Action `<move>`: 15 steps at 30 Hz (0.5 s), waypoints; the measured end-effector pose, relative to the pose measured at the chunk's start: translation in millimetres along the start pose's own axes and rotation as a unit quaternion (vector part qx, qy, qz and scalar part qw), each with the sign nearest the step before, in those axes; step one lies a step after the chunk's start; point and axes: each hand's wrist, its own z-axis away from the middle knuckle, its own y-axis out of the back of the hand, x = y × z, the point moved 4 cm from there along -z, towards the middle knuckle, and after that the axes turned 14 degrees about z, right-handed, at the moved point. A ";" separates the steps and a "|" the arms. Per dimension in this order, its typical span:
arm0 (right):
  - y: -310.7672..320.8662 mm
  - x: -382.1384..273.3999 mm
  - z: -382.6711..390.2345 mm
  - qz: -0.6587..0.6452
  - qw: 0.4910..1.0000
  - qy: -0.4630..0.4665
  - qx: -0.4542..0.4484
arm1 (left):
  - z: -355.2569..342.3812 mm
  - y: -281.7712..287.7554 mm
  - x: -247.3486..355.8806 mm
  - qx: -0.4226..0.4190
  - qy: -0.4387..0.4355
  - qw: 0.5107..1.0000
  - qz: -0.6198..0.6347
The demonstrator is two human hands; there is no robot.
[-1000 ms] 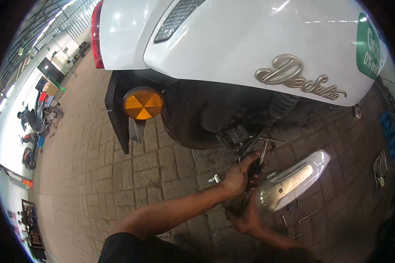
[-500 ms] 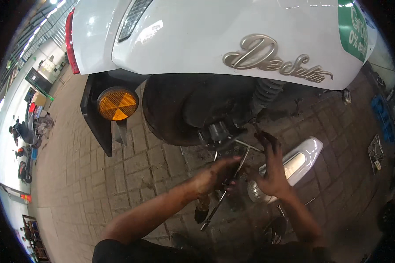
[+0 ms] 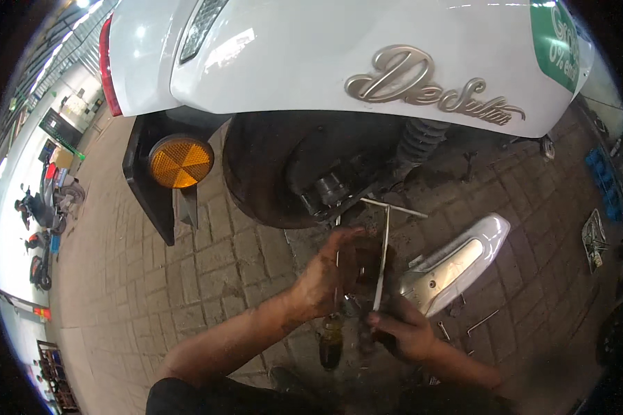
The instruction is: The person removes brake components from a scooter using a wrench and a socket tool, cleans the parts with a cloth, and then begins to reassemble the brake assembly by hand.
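Note:
My right hand [image 3: 405,333], low and right of centre, is closed on the lower end of a T-handle wrench [image 3: 383,263]. The wrench's crossbar points away from me, just short of the scooter's black wheel hub [image 3: 329,188]. Left of the wrench, my left hand [image 3: 318,282] curls around something dark and blurred that I cannot make out. A thin shaft runs past its fingers. Below it is a screwdriver's yellow handle [image 3: 331,342]. A white and gold cover [image 3: 457,266] lies on the paving beside my right hand.
The white scooter body [image 3: 277,62] hangs over the rear tyre [image 3: 263,180] and shock absorber [image 3: 420,142]. An orange reflector [image 3: 181,162] juts out on the left. An L-shaped key [image 3: 483,322] lies right. A blue crate [image 3: 602,183] and metal tray [image 3: 593,238] stand far right.
My right hand has dropped from beside the wrench's crossbar to its lower end. The wrench has swung more upright in view. My left hand has moved up slightly.

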 end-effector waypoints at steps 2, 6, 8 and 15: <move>4.8 -10.8 3.8 0.066 0.997 0.011 0.040 | 2.4 -8.8 -0.1 0.020 -0.048 0.998 -0.026; 11.9 -51.4 -1.7 0.137 0.987 0.027 0.079 | 12.4 -19.0 12.8 0.092 -0.145 0.984 -0.055; 22.9 -57.2 -9.1 0.168 0.982 0.035 0.084 | 11.5 -17.6 16.7 0.075 -0.161 0.983 -0.039; 45.1 -31.4 -39.3 0.217 0.962 0.130 0.106 | 0.6 70.7 30.5 0.076 -0.187 0.956 -0.211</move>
